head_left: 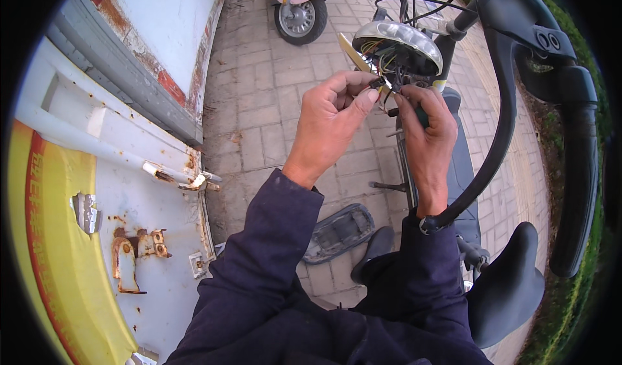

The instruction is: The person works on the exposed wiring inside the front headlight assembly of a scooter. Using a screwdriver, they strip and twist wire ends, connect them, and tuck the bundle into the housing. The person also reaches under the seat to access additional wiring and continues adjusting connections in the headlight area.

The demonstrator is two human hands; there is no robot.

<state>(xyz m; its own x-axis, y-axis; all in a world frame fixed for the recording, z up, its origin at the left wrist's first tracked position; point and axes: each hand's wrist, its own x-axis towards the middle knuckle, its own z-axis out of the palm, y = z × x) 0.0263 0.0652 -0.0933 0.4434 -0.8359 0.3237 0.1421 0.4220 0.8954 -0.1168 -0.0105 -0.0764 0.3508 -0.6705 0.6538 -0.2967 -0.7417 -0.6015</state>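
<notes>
Pinching between the thumb and fingers of the left hand point(329, 124) a small black plastic connector point(378, 82); pinching likewise in the fingers of the right hand point(429, 128) apparently a thin dark lead point(396, 89), though too small and covered to tell its end. Held near each other, just on the near side of an open, rounded headlight housing with a clear lens point(408, 37), probably because of the short reach of the wiring. Held well above the grey brick paving point(259, 118) and turned inward, seemingly to leave both ends in plain sight. As for the connector: dark, slim and blocky, partly covered by the left fingertips, just beside the right ones. Backed by a loose tangle of thin yellow and green wires point(387, 60) inside the housing. Flanked on the right by a black rubber handlebar grip point(576, 170), well apart from the fingers.
</notes>
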